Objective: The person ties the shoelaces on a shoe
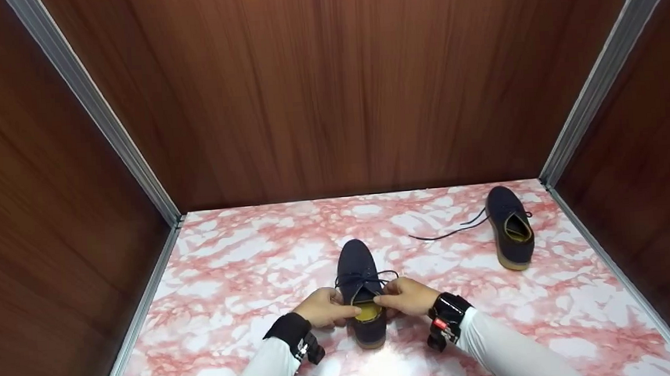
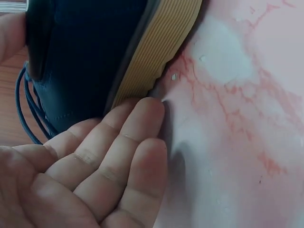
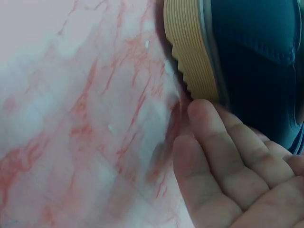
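A dark navy lace-up shoe (image 1: 355, 259) with a ribbed tan sole (image 2: 159, 45) rests on the marbled surface, toe pointing away from me. Its laces cross the front, with a loop out to the right. My left hand (image 1: 324, 308) grips the shoe's left side, thumb over the collar by the yellow insole (image 1: 368, 312). Opposite it, my right hand (image 1: 410, 297) holds the right side, its thumb likewise at the collar. In both wrist views the fingers lie along the outside of the upper and sole, fingertips close to the surface. The right thumb is hidden in its wrist view.
A matching shoe (image 1: 506, 224) stands at the back right, its lace (image 1: 448, 234) trailing left across the red-and-white marbled surface (image 1: 229, 264). Brown wood-grain panels (image 1: 329, 89) with grey metal corner strips (image 1: 104, 121) rise at the back and both sides.
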A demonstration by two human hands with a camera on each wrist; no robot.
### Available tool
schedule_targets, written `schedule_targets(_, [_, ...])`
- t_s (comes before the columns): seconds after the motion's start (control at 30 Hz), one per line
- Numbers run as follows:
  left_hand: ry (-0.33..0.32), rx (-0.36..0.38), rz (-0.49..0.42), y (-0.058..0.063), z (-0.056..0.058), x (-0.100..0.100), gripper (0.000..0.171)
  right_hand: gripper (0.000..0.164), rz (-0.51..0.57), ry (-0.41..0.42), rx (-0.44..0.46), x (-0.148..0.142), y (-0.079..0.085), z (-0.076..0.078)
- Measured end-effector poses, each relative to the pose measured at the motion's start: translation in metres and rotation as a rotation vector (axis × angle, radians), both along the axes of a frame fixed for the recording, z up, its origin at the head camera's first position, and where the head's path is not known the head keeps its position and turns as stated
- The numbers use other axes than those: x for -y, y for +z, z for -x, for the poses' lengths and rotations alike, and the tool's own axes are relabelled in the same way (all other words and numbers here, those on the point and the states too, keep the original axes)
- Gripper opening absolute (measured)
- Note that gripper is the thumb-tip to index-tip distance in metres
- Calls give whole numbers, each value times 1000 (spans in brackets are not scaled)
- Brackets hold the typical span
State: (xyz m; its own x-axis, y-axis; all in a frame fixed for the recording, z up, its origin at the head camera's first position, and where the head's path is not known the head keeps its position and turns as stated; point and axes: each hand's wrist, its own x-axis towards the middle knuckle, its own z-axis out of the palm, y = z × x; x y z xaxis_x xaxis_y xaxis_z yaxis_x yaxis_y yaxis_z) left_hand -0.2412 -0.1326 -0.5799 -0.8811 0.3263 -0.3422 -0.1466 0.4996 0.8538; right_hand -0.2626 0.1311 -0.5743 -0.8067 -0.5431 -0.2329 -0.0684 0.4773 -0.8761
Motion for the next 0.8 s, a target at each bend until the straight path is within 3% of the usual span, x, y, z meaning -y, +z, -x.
schedule_targets(0.17, [7,-27,14,3,0,-4,50,34,-46,-17,-95,4,3,4])
schedule_targets(0.37, [87,-38,-45,4,2,-7,55,35,-16,-77,-154,12,5,11])
schedule_targets(0.53, [149,-56,-113,2,5,-7,64,42,60,-133,-105,24,3,17])
schedule_targets(0.8, [314,-135,-93,2,22,-5,63,46,234,-325,42,49,6,28])
